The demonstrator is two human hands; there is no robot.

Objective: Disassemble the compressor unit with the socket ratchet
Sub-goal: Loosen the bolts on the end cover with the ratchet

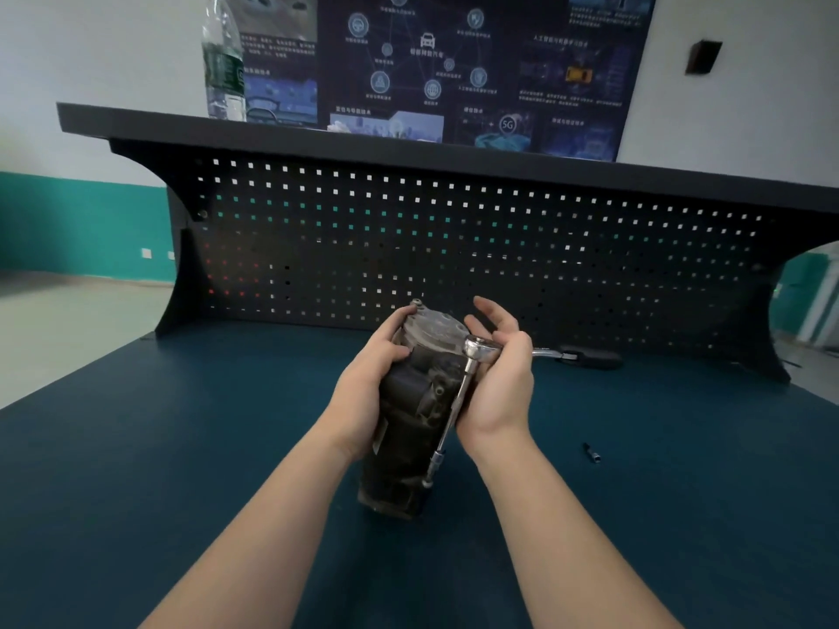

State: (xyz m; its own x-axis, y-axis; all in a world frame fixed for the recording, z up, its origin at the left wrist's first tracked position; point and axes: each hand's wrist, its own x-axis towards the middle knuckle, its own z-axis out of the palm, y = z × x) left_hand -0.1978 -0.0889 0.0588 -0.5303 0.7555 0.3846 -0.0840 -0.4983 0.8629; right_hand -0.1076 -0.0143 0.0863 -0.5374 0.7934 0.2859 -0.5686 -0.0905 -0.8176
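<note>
Right of compressor, a loose socket lies.

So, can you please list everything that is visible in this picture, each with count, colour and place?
compressor unit: one, dark grey, upright on the bench, centre
socket ratchet: one, silver with black handle, extension running down the unit's right side
small bit: one, dark, bench right
bench top: one, dark blue
pegboard: one, black, behind
water bottle: one, clear, shelf left
poster: one, dark blue, wall
left hand: grips the unit
right hand: holds the ratchet head
</note>
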